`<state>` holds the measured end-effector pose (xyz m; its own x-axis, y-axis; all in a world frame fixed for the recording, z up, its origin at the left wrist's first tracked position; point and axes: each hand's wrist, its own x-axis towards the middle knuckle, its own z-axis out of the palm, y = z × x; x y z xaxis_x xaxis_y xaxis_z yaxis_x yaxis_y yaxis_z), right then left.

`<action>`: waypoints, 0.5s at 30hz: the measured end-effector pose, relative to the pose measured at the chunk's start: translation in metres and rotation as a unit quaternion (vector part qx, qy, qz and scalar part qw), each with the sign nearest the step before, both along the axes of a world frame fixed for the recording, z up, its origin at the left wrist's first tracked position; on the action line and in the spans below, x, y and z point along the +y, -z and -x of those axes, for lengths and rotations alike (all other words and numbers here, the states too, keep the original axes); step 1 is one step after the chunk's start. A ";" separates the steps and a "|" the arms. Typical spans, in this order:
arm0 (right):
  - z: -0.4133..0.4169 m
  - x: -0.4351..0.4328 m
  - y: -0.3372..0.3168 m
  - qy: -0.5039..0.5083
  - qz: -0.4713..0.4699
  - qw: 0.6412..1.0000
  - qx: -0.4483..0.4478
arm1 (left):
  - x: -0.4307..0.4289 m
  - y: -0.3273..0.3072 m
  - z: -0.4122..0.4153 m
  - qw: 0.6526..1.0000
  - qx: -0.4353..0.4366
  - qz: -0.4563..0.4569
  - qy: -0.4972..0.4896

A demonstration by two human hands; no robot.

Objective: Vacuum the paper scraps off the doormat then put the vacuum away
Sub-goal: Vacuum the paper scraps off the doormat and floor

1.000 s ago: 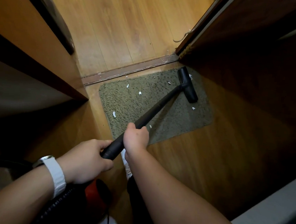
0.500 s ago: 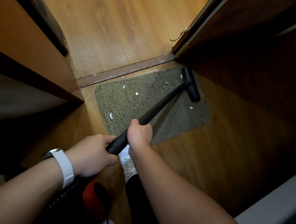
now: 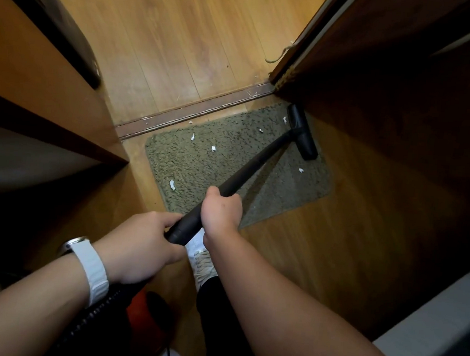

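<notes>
Paper scraps [image 3: 172, 184], T-shaped black nozzle [image 3: 301, 129] on nubby doormat [image 3: 190, 169]

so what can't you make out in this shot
Head view:
- Vacuum body: mostly hidden under the left forearm, cut by the bottom edge.
- Doormat under the nozzle: whatever lies there is covered.
- Its near edge: partly behind the right hand and tube.
</notes>
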<state>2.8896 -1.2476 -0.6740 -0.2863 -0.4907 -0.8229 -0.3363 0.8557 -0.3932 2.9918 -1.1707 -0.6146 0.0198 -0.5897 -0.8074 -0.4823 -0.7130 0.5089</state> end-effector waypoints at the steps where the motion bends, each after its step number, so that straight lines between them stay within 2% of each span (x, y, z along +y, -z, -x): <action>1: -0.001 0.002 -0.002 -0.001 0.005 1.000 0.002 | 0.001 -0.003 0.000 1.000 -0.003 0.002 0.003; 15: -0.009 0.030 -0.018 -0.041 0.030 0.998 -0.034 | 0.037 -0.040 -0.007 0.999 -0.037 0.012 -0.028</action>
<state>2.8990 -1.2173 -0.6561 -0.1873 -0.5585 -0.8081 -0.3747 0.8011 -0.4668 2.9984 -1.1335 -0.5742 0.1132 -0.6050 -0.7881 -0.4787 -0.7283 0.4903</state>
